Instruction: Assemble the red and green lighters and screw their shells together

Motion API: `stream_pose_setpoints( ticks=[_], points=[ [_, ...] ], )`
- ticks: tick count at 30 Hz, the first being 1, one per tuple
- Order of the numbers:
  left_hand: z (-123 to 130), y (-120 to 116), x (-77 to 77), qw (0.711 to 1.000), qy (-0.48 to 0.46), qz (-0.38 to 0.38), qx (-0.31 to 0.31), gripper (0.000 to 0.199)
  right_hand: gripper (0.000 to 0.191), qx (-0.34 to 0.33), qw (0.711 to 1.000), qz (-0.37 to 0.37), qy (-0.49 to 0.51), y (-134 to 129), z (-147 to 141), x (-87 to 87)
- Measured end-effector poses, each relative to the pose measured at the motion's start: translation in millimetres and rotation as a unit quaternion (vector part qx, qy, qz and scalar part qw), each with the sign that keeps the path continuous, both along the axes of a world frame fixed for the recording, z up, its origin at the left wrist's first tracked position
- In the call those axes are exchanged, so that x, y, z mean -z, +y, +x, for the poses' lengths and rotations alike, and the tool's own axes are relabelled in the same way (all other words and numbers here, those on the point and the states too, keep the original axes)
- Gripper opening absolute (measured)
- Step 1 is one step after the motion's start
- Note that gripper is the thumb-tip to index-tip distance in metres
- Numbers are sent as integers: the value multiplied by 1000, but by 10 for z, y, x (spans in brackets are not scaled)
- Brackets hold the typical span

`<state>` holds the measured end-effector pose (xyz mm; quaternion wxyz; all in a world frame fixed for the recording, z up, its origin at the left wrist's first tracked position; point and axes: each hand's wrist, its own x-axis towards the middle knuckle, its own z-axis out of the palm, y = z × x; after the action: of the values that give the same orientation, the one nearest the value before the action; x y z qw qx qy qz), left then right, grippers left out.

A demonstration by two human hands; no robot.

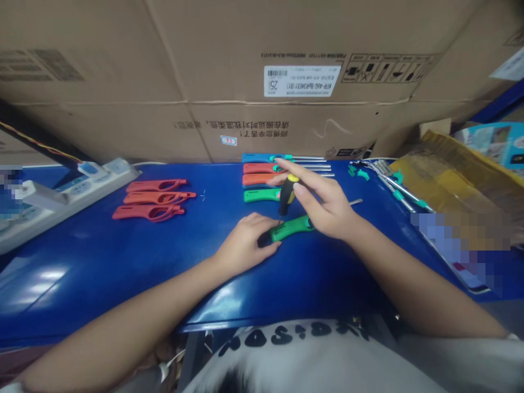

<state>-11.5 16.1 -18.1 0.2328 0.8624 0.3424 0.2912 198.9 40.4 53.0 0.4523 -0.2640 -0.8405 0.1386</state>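
My left hand [249, 243] grips the handle end of a green lighter-like tool [290, 228] low over the blue table. In my right hand [323, 202] is a black screwdriver with a yellow cap [287, 196], held upright between thumb and fingers, its shaft pointing down at the green handle. My right palm hides the far end of the green tool. Behind my hands lies a column of similar pieces with metal rods: a blue one [257, 158], a red one [256, 168], an orange one [256, 179] and a green one [257, 195].
Several red-orange handles [149, 212] lie at left, beside a white power strip [82, 191]. A large cardboard box [164, 131] stands along the back. Metal rods with green parts [403, 197] and a yellow-taped package [446, 180] are at right.
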Motion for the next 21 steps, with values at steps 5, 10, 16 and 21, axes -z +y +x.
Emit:
stream_pose_setpoints(
  ticks=[5,10,16,21],
  points=[
    [-5,6,20,1000,0,5,-2,33,35,78,990,116,-15,37,-16,-26],
    [-3,7,2,1000,0,0,2,33,36,8,1000,-2,-12,42,-27,-65],
    [3,12,8,1000,-3,2,0,35,30,69,989,125,-35,29,-21,-41],
    [0,17,4,1000,-1,-3,3,35,37,-34,997,-58,-24,33,-7,-74]
  ],
)
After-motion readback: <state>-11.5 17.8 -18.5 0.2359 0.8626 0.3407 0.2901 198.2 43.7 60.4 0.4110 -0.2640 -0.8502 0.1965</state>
